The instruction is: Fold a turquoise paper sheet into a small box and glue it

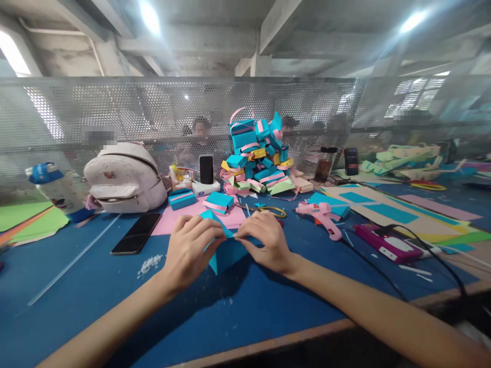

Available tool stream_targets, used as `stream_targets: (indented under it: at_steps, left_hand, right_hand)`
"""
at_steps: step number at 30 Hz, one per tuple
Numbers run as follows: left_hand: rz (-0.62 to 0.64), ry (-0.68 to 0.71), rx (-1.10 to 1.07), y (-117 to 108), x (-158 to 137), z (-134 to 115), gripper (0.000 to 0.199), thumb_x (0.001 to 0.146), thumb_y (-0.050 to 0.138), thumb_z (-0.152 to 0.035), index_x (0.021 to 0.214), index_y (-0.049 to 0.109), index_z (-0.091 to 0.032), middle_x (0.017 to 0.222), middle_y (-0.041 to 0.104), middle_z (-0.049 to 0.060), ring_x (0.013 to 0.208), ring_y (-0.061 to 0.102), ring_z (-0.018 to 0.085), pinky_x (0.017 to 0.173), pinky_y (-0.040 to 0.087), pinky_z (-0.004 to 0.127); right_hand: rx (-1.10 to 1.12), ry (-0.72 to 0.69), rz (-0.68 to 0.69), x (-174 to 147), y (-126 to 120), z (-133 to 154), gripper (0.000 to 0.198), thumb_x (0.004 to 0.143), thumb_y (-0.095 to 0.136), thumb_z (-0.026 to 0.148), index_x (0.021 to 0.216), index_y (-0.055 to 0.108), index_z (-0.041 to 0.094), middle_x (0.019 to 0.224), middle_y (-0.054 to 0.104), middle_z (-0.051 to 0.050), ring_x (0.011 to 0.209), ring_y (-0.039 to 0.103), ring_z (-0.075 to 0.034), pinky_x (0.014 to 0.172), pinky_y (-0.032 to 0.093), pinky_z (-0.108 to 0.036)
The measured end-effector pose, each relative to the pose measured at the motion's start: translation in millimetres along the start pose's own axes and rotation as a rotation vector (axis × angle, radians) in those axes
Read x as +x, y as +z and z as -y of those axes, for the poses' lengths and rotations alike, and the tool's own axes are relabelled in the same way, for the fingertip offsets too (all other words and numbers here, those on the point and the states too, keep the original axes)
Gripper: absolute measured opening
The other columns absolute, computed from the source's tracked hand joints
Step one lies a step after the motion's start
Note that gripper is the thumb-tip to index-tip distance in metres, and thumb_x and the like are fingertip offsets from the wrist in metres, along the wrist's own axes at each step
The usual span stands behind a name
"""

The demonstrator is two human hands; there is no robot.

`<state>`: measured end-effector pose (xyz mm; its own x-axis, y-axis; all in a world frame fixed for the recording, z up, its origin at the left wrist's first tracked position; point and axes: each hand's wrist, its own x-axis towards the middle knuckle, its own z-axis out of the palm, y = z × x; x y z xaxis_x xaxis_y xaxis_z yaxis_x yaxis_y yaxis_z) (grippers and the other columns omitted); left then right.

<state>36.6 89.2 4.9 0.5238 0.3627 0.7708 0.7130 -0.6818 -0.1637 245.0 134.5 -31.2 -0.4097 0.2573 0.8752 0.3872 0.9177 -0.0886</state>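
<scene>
A folded piece of blue paper [229, 255] is held between my two hands, just above the blue tabletop. My left hand [194, 248] pinches its upper edge from the left, fingers closed. Close beside it, my right hand [267, 239] pinches the same edge from the right. The fingers partly hide the paper's upper side. Beyond the hands, a small blue paper box with a pale band [218, 202] and a blue box with a pink band [181, 199] rest by a pink sheet [164, 223].
A pink glue gun [320, 214] lies to the right, its cord trailing forward. Yellow-handled scissors [274, 210] lie behind my right hand. A heap of paper boxes [261, 158] stands at the back. Left are a black phone [137, 234] and a white backpack [125, 179]; right, a purple power strip [387, 243].
</scene>
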Motion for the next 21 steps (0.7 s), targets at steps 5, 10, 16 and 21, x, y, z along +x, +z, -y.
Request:
stream_targets:
  at_steps: [5, 10, 16, 21]
  left_hand:
    - [-0.037, -0.012, -0.022, -0.4, 0.4, -0.6, 0.005, 0.091, 0.064, -0.019, 0.087, 0.063, -0.022, 0.088, 0.075, -0.002, 0.072, 0.061, 0.014, 0.079, 0.034, 0.035]
    - [-0.074, -0.036, -0.061, 0.1, 0.9, -2.8, 0.006, 0.091, 0.063, -0.018, 0.087, 0.063, -0.022, 0.088, 0.075, -0.002, 0.07, 0.063, 0.013, 0.079, 0.032, 0.036]
    - [-0.06, -0.149, -0.206, 1.8, -1.1, -3.9, 0.009, 0.092, 0.061, -0.019, 0.084, 0.064, -0.022, 0.088, 0.074, -0.001, 0.076, 0.066, 0.015, 0.079, 0.035, 0.036]
    - [-0.011, -0.282, -0.418, 4.5, -3.6, -6.0, 0.011, 0.094, 0.059, -0.024, 0.084, 0.063, -0.021, 0.089, 0.072, 0.002, 0.083, 0.065, 0.018, 0.08, 0.038, 0.036]
  right_hand:
    - [0.053, 0.028, -0.01, 2.0, -0.8, 1.2, 0.011, 0.091, 0.061, 0.02, 0.081, 0.063, 0.021, 0.08, 0.071, -0.002, 0.075, 0.057, -0.018, 0.072, 0.035, -0.036]
    - [0.075, 0.01, -0.035, 2.2, -1.2, 0.7, 0.01, 0.09, 0.062, 0.019, 0.082, 0.062, 0.022, 0.08, 0.071, -0.001, 0.075, 0.058, -0.018, 0.071, 0.035, -0.036]
    - [0.087, 0.037, -0.042, 1.1, -1.3, 0.2, 0.01, 0.091, 0.061, 0.02, 0.081, 0.064, 0.022, 0.08, 0.071, -0.001, 0.076, 0.06, -0.019, 0.072, 0.036, -0.037]
    - [0.116, 0.068, -0.034, 0.7, -0.2, 1.3, 0.013, 0.091, 0.062, 0.021, 0.078, 0.062, 0.022, 0.079, 0.071, -0.001, 0.076, 0.059, -0.019, 0.072, 0.036, -0.037]
